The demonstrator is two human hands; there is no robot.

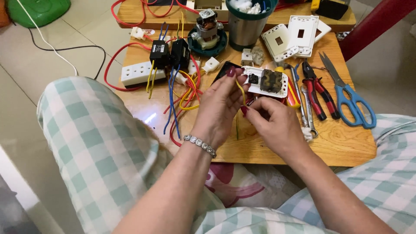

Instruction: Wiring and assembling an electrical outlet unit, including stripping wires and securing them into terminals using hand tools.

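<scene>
Yellow wire (pixel 241 89), thin and curved

Lower run of the yellow wire (pixel 241 90) hidden behind the right hand (pixel 277 128), left hand (pixel 219 110) covering part of the black plate (pixel 224 69), steel cup (pixel 247 19) and far bench (pixel 138 11) cut off by the top edge, small parts by the cup too small to tell

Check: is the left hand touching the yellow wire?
Touching. The head view shows the left hand pinching the yellow wire between its fingertips, beside the white socket plate; the right hand grips it lower.
</scene>
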